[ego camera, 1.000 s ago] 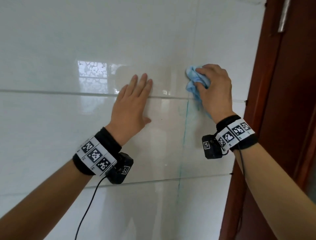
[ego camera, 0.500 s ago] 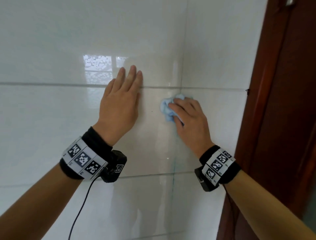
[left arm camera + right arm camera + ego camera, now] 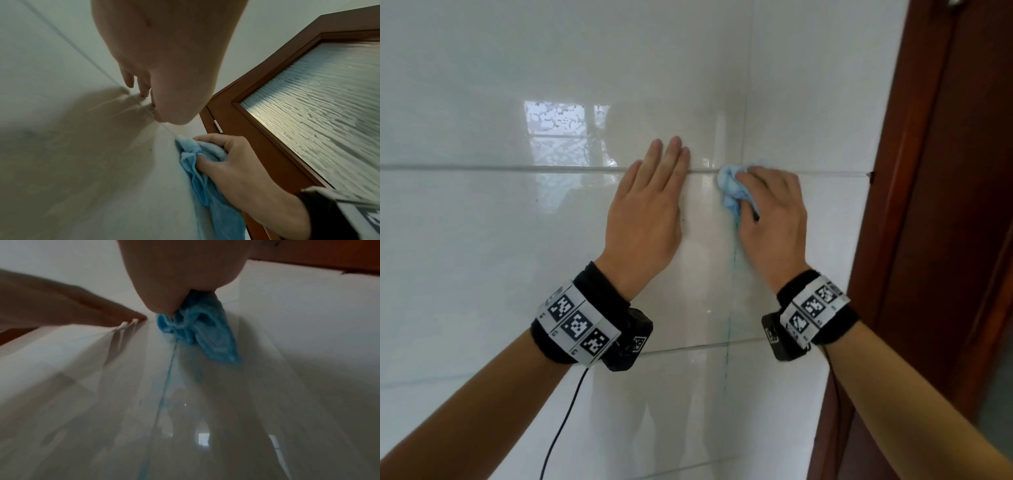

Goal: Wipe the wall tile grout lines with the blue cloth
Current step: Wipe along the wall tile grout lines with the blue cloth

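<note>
My right hand (image 3: 774,212) grips a bunched blue cloth (image 3: 734,190) and presses it on the white tiled wall, where the vertical grout line (image 3: 732,274) meets the horizontal grout line (image 3: 500,168). The vertical line below the cloth is tinted blue. The blue cloth (image 3: 197,162) is also seen from the left wrist, hanging down past the right hand (image 3: 232,164). From the right wrist the cloth (image 3: 197,331) sits on the blue-stained grout line (image 3: 164,391). My left hand (image 3: 650,212) lies flat on the tile, fingers straight, tips over the horizontal line, just left of the cloth.
A dark red-brown wooden door frame (image 3: 935,205) borders the wall right beside my right hand. The door holds a textured glass panel (image 3: 318,105). A lower horizontal grout line (image 3: 688,347) crosses under both wrists. A black cable (image 3: 561,421) hangs from my left wrist.
My right hand with the cloth went down the vertical grout line, then came back up to the grout crossing. The left hand stayed flat on the tile.
</note>
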Motion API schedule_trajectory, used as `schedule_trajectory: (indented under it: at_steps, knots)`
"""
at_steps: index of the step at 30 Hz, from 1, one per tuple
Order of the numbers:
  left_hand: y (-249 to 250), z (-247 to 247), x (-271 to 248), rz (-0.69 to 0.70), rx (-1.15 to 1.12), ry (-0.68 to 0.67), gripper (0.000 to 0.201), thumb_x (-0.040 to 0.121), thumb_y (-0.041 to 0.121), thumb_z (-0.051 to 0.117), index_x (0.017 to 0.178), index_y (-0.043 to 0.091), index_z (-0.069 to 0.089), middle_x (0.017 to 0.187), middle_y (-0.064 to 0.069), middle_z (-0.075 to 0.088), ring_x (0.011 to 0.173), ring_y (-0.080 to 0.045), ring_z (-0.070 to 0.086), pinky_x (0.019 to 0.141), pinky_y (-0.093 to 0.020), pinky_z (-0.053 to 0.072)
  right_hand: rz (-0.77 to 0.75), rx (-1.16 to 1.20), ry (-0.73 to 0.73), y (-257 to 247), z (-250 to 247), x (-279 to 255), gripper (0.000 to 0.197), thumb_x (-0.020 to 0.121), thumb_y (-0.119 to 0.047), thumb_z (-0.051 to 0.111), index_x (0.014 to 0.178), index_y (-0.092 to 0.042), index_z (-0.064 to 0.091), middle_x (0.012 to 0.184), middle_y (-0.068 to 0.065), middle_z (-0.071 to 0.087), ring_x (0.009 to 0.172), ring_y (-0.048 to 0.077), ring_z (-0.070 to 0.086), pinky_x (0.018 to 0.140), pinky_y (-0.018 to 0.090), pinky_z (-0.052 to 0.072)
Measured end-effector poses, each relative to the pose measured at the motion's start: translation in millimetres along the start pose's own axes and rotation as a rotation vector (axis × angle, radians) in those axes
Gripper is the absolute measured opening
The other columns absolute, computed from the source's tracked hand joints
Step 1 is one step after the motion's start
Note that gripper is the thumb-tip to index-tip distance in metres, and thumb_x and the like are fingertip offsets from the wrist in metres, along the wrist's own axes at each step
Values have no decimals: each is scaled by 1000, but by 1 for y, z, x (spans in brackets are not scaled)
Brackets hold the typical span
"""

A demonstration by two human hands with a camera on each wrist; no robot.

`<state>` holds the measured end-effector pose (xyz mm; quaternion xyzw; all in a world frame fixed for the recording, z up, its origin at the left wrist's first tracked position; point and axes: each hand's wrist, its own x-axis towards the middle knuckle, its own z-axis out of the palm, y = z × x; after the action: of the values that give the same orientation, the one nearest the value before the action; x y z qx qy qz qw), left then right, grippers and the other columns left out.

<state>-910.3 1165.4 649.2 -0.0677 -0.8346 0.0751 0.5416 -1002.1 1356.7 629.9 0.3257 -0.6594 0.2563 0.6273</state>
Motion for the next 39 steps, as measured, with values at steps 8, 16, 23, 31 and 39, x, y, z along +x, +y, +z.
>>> schedule_trajectory:
  at_steps: [8,16,23,31,39]
  knots:
    - [7,3,-3,-8,-15,-27,72,95,1,44,165,7,24,173,-9,21,160,-31,17,129,-45,21,-133,-109,-158,12,-17,8,23,90,-7,70,111,-13,74,113,4,71,103,31,59,78,37,53]
    - [12,7,-2,-39,-2,-19,73,96,3,43,165,8,23,173,-9,21,160,-31,16,129,-45,20,71,-62,-44,11,-15,42,22,93,-9,64,113,-12,71,114,6,67,102,29,55,81,36,49]
    - [19,12,-3,-57,1,9,72,94,2,37,164,6,23,172,-11,21,160,-34,16,129,-46,20,-213,-38,-38,-1,-5,-45,23,90,4,67,109,-5,76,112,10,72,99,30,57,86,35,53]
    - [29,14,-1,-104,54,8,73,95,-2,39,165,5,20,173,-12,20,160,-35,15,129,-46,21,86,-113,-106,38,-35,55,19,92,-11,65,110,-15,72,112,4,66,102,27,54,74,32,46]
    - [31,18,-2,-106,42,40,75,90,0,35,164,6,23,172,-11,23,159,-35,18,127,-46,24,-74,3,-43,3,-8,-36,22,87,-3,70,107,-10,75,110,6,70,99,29,55,81,36,50]
